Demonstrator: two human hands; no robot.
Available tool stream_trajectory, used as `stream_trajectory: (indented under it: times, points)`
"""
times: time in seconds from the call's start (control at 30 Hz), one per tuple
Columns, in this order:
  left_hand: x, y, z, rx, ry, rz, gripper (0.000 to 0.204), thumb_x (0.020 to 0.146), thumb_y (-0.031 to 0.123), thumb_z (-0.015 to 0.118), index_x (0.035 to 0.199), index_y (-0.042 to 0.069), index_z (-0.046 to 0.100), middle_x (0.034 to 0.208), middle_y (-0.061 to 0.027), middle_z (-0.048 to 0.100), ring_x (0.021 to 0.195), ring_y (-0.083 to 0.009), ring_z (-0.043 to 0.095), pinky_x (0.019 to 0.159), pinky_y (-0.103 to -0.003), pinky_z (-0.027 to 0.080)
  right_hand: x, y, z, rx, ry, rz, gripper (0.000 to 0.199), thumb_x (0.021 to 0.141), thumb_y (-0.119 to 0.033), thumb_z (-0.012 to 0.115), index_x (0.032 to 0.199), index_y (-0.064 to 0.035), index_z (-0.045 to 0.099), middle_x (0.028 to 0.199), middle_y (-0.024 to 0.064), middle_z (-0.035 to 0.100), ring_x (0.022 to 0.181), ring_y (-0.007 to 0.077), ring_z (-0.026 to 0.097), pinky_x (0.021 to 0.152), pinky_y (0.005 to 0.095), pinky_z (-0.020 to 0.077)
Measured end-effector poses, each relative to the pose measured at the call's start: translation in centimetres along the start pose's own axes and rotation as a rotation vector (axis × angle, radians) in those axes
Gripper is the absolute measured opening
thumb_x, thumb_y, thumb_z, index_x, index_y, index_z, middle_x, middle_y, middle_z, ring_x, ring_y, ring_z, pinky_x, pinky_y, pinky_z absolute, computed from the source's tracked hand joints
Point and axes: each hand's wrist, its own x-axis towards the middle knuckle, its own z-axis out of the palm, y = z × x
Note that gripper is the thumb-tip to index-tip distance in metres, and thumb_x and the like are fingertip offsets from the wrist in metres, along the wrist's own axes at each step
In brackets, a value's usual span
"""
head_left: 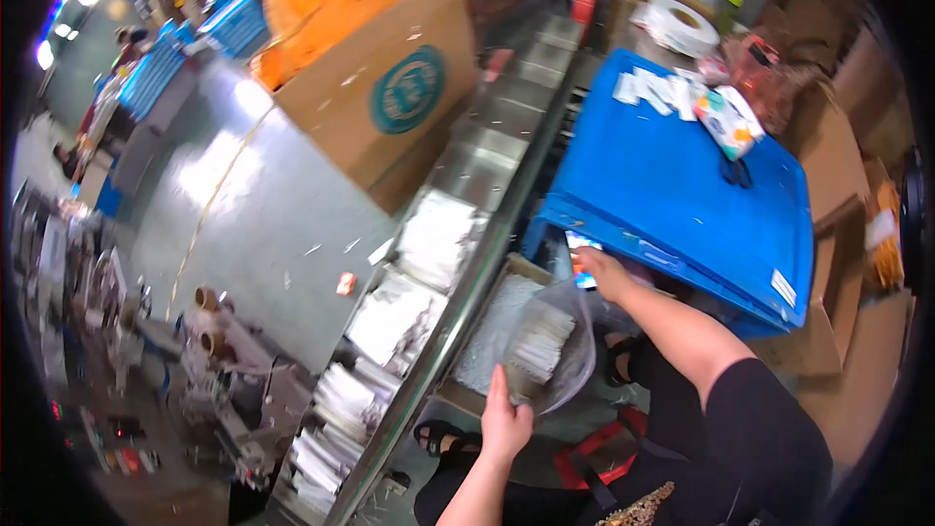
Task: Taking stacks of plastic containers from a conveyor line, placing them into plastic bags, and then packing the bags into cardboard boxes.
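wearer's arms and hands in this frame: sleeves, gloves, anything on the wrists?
Both hands are bare, no gloves: left hand, right hand. No watch, band or ring is visible on either. The right arm is bare up to a short black sleeve at the upper arm. The left forearm is bare to the lower picture edge, so its sleeve is out of view.

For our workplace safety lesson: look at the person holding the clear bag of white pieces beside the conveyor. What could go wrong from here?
1. The clear bag is held only at its edges by the left hand and right hand; it may sag and spill its white pieces.
2. The right hand also seems to grip a small phone-like item, which could slip.
3. The blue lid with loose items on it tilts above the hands, so things might slide off.
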Motion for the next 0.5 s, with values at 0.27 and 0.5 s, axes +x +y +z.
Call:
stream_trajectory:
  times: [0.27,0.5]
  points:
    - [-1.5,0.8,-1.0,-0.075,-0.099,-0.068,0.067,0.073,0.007,0.045,0.137,0.005,0.024,0.137,-0.0223,0.03,0.121,-0.035,0.038,0.097,-0.037,0.037,-5.2,-8.2,-0.3,-0.508,-0.167,0.016,0.031,0.077,-0.018,0.059,0.105,-0.0045,0.058,0.097,0.0146,0.062,0.088,0.0254,0.061,0.077,0.0337,0.0474]
    - [-2.5,0.5,-1.6,-0.076,-0.036,-0.016,0.067,0.073,0.008,0.047,0.136,0.003,0.024,0.139,-0.0182,0.03,0.121,-0.0343,0.037,0.097,-0.037,0.036,-4.4,-13.4,-3.4,-0.864,-0.448,0.016,0.023,0.071,-0.013,0.056,0.093,-0.0073,0.063,0.083,0.0155,0.063,0.08,0.027,0.061,0.07,0.0358,0.0483]
